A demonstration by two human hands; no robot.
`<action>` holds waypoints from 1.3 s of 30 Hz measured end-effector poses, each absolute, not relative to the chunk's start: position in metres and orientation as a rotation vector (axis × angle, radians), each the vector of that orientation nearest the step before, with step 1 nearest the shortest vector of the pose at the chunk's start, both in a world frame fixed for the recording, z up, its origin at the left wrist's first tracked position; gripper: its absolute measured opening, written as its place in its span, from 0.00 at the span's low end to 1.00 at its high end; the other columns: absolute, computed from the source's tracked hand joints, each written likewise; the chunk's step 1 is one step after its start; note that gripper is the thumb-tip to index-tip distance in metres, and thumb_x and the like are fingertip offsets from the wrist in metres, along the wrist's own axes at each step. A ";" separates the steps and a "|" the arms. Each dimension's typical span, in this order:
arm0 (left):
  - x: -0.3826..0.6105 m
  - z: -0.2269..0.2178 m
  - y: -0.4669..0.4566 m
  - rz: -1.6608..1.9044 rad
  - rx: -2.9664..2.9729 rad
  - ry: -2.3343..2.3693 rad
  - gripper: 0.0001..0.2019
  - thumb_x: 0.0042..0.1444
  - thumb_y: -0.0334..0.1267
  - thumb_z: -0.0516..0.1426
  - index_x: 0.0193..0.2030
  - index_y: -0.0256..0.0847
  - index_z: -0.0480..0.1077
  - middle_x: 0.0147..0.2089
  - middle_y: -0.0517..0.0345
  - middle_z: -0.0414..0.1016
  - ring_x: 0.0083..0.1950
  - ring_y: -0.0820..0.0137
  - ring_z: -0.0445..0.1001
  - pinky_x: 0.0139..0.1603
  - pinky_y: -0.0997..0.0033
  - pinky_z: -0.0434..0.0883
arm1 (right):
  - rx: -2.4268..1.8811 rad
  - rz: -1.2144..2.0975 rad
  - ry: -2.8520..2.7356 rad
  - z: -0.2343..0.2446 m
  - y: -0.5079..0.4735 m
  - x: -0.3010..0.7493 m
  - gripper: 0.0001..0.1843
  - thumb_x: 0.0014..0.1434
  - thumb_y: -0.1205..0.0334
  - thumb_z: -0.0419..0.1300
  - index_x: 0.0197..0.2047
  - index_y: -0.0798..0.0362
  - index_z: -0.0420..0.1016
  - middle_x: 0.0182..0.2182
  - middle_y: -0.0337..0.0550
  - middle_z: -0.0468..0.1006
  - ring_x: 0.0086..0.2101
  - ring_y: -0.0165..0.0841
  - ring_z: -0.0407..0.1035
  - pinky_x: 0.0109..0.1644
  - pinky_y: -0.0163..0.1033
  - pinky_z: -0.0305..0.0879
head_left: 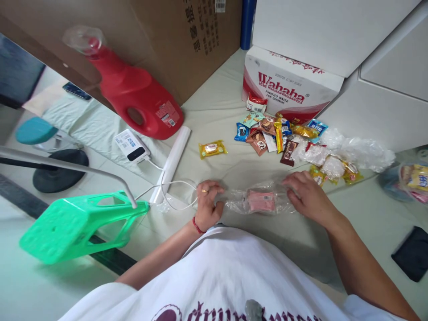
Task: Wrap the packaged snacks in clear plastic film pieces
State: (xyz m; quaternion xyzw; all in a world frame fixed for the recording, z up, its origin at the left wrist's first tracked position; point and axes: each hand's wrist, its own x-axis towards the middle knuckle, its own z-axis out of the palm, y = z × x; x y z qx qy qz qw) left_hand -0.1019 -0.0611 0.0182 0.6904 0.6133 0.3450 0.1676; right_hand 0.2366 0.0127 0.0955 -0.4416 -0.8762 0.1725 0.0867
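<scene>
A small pink packet point(261, 200) lies on a sheet of clear plastic wrap point(236, 204) close in front of my body. My left hand point(209, 206) has its fingers curled on the wrap's left end. At the right end, my right hand point(306, 196) pinches the wrap between thumb and fingers. Farther off, a yellow snack packet point(213, 149) rests alone on the cloth. Beyond my right hand is a pile of mixed snack packets point(264, 133), with several plastic-wrapped bundles point(333, 167) beside it.
A white Wahaha carton point(284, 84) stands behind the snacks. To the left are a red jug point(140, 96), a white tube point(174, 160), a white device point(131, 145) with a cable and a green plastic frame point(76, 223). A black pouch point(412, 254) lies far right.
</scene>
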 end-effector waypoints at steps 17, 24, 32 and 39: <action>-0.076 0.012 -0.016 0.724 1.561 1.383 0.08 0.60 0.37 0.57 0.36 0.40 0.77 0.32 0.58 0.78 0.32 0.70 0.71 0.36 0.69 0.67 | -1.002 1.143 -2.466 0.081 0.018 0.188 0.14 0.73 0.53 0.55 0.44 0.51 0.80 0.37 0.46 0.81 0.40 0.37 0.72 0.45 0.40 0.66; -0.076 0.022 -0.018 0.619 1.532 1.564 0.11 0.63 0.39 0.54 0.31 0.41 0.70 0.27 0.61 0.73 0.29 0.70 0.68 0.32 0.71 0.60 | -0.932 0.965 -2.643 0.075 0.012 0.173 0.10 0.65 0.53 0.67 0.46 0.48 0.82 0.42 0.47 0.79 0.43 0.40 0.66 0.51 0.45 0.61; -0.074 0.028 -0.018 0.176 1.687 1.892 0.12 0.72 0.41 0.48 0.44 0.43 0.72 0.38 0.51 0.81 0.40 0.60 0.78 0.36 0.66 0.59 | -1.190 1.135 -2.409 0.067 0.017 0.170 0.07 0.69 0.62 0.59 0.38 0.52 0.77 0.34 0.42 0.77 0.36 0.35 0.68 0.42 0.38 0.60; -0.085 0.023 -0.029 0.385 1.598 2.028 0.11 0.71 0.39 0.47 0.46 0.43 0.71 0.35 0.53 0.79 0.37 0.61 0.78 0.35 0.66 0.62 | -1.589 0.688 -2.575 0.059 0.021 0.154 0.09 0.72 0.62 0.56 0.41 0.52 0.77 0.35 0.45 0.79 0.41 0.37 0.70 0.42 0.37 0.57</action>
